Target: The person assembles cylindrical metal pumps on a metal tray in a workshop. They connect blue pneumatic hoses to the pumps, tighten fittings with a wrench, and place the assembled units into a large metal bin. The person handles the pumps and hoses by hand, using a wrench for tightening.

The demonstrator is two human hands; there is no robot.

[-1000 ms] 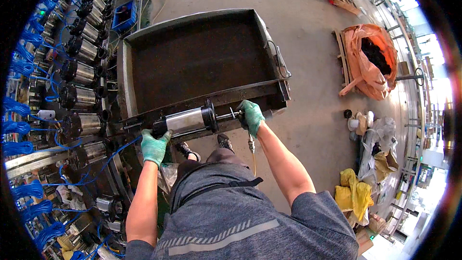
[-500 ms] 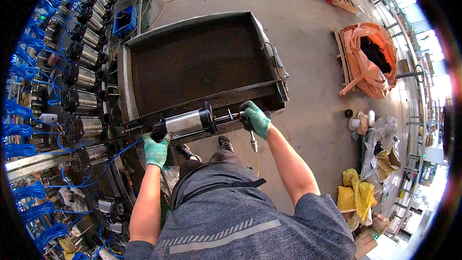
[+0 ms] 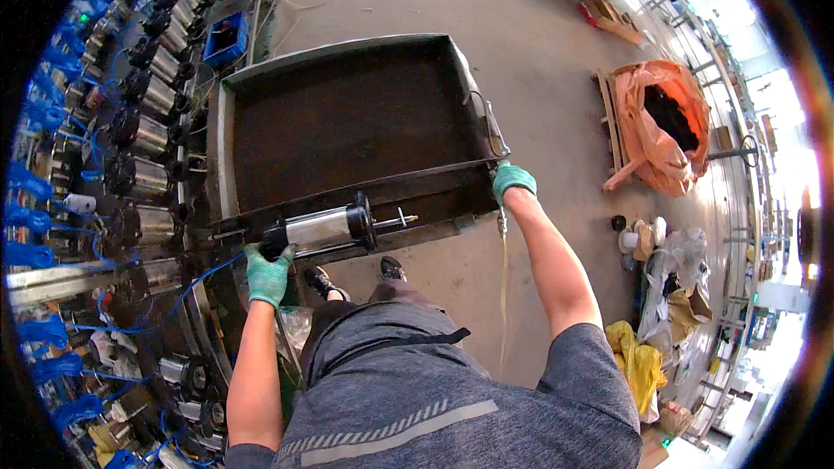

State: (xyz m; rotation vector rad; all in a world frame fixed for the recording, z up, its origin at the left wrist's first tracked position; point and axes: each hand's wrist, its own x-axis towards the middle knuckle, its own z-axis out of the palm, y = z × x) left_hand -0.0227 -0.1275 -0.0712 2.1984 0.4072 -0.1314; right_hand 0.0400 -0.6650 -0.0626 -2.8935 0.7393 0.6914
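A silver motor-like cylinder (image 3: 320,231) with black end caps lies on its side along the near ledge of a dark metal tray (image 3: 228,152). A thin shaft (image 3: 401,219) with a small crosspiece sticks out of its right end. My left hand (image 3: 268,274), in a green glove, is closed around the left black end, where a blue cable (image 3: 204,282) runs off to the left. At the tray's right near corner, my gloved right hand (image 3: 514,181) grips an air tool; its body is mostly hidden, but a metal hose fitting (image 3: 502,224) hangs below it.
Rows of similar silver cylinders (image 3: 155,175) and coiled blue cables (image 3: 30,219) line the left side. A bent metal hook (image 3: 497,132) stands on the tray's right side. Beyond lie an orange sack (image 3: 632,113) on a pallet and yellow bags (image 3: 638,365). A pale hose (image 3: 505,304) trails below my right hand.
My right hand has moved right and away from the shaft with the air tool, up to the tray's corner. The shaft's end is now uncovered. My left hand keeps its grip on the cylinder.
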